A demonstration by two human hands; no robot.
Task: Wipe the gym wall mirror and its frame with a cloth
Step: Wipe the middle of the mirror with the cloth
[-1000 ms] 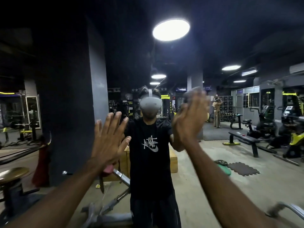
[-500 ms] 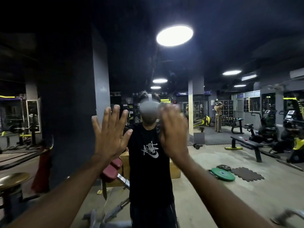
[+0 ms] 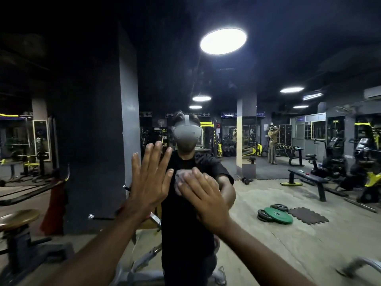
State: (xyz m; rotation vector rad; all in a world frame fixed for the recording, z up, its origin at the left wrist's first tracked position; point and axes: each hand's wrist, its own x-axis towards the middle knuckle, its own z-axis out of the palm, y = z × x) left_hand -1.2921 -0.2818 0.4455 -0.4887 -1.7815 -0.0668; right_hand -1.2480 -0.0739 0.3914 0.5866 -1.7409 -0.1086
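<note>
Glass of the wall mirror (image 3: 288,193) across the whole view, reflecting a dim gym with ceiling lamps, benches and a green weight plate (image 3: 278,215). Left hand (image 3: 151,182) raised flat at the glass, 5 digits straight and spread, holding nothing. Right hand (image 3: 206,197) just beside and lower, fingers extended over a pale cloth (image 3: 181,177), pressing it to the mirror at the chest of the reflected person (image 3: 185,234).
</note>
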